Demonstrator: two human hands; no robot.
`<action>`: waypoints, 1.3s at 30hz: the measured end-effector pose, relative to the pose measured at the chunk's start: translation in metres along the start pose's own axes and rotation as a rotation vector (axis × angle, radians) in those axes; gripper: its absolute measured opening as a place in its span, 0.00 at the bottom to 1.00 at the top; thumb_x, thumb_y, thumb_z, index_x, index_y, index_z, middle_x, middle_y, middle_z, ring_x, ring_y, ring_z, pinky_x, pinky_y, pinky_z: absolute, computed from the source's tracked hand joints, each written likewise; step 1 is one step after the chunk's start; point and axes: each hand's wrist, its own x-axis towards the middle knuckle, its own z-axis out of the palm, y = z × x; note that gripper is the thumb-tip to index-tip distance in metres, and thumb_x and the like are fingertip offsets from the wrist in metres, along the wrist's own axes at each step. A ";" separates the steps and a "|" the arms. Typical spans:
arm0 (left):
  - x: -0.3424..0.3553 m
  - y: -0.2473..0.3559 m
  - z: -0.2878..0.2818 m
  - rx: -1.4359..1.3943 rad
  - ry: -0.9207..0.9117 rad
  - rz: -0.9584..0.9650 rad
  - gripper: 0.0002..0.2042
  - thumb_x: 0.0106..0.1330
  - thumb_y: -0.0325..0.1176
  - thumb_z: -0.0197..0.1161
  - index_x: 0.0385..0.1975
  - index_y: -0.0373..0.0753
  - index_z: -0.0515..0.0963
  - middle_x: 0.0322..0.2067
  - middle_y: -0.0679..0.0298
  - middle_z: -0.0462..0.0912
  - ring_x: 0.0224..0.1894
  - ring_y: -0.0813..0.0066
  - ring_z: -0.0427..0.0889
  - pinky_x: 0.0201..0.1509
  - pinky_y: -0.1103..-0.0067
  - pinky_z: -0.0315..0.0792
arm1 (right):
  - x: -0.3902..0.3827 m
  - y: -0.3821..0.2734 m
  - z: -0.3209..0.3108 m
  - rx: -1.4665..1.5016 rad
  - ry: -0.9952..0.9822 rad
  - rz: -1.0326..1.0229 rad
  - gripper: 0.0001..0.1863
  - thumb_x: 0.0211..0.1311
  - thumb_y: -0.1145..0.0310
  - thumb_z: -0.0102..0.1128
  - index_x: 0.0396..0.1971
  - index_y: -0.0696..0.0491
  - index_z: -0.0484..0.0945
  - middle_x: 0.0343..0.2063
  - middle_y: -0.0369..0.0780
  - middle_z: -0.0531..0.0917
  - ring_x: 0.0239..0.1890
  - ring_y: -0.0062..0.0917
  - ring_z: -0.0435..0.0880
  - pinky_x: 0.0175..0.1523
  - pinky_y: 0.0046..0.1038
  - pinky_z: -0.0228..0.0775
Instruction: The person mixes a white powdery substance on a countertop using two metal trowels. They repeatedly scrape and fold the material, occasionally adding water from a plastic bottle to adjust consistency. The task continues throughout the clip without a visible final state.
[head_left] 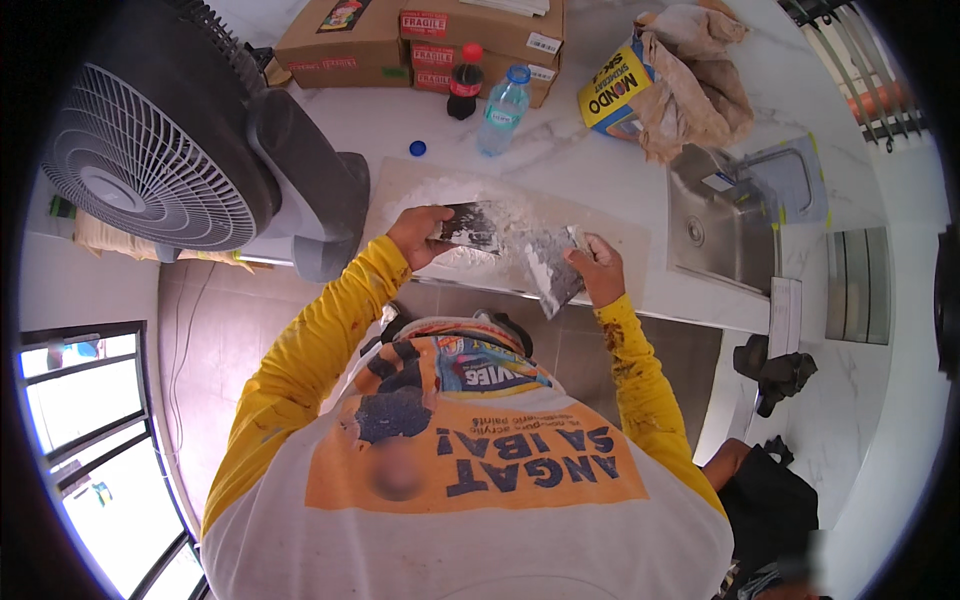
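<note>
My left hand [418, 238] is closed on a dark, flat putty knife [470, 228], its blade smeared with white compound. To the right, my right hand [598, 270] grips a second, grey putty knife [552, 275], which is tilted and coated with white paste along one side. Between the two blades lies a heap of white powdery compound [517, 218], spread over a thin flat board [625, 232] on the counter. The blades are close to each other at the heap. Whether they touch I cannot tell.
A grey fan [170, 150] stands at the left. Behind the board are a cola bottle [465, 82], a clear water bottle [503, 112], a blue cap [417, 148] and cardboard boxes [345, 45]. An opened bag [690, 80] and a sink [700, 225] are at the right.
</note>
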 end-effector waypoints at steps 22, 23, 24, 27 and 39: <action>0.033 -0.003 -0.061 1.464 0.735 1.038 0.28 0.58 0.35 0.67 0.60 0.39 0.67 0.57 0.49 0.71 0.59 0.50 0.71 0.62 0.66 0.67 | 0.054 0.026 -0.027 0.166 0.208 0.206 0.13 0.59 0.67 0.64 0.42 0.55 0.81 0.30 0.33 0.80 0.33 0.17 0.77 0.35 0.23 0.71; 0.030 -0.002 -0.051 1.544 0.744 1.165 0.29 0.58 0.34 0.67 0.60 0.40 0.67 0.58 0.49 0.70 0.60 0.50 0.70 0.63 0.66 0.67 | 0.049 0.034 -0.035 0.091 0.169 0.190 0.13 0.59 0.67 0.64 0.43 0.55 0.81 0.30 0.33 0.80 0.33 0.17 0.77 0.32 0.22 0.69; 0.031 0.000 -0.039 1.461 0.650 1.164 0.30 0.57 0.35 0.68 0.60 0.39 0.67 0.58 0.49 0.69 0.60 0.49 0.69 0.63 0.66 0.66 | 0.043 0.043 -0.041 0.020 0.136 0.180 0.14 0.59 0.67 0.64 0.44 0.56 0.80 0.30 0.33 0.80 0.33 0.18 0.77 0.29 0.21 0.68; 0.056 0.012 0.008 1.231 0.422 1.222 0.35 0.53 0.36 0.72 0.61 0.36 0.64 0.59 0.48 0.68 0.61 0.48 0.67 0.65 0.66 0.64 | 0.043 0.068 -0.055 0.116 0.232 0.220 0.16 0.58 0.68 0.64 0.44 0.58 0.79 0.32 0.35 0.81 0.34 0.20 0.78 0.32 0.22 0.70; 0.150 0.047 0.091 0.772 0.330 1.112 0.40 0.48 0.40 0.78 0.59 0.35 0.62 0.50 0.52 0.78 0.50 0.57 0.80 0.55 0.70 0.73 | 0.047 0.045 -0.071 -0.928 0.452 -0.378 0.28 0.55 0.62 0.65 0.55 0.57 0.72 0.55 0.49 0.74 0.58 0.44 0.71 0.63 0.38 0.63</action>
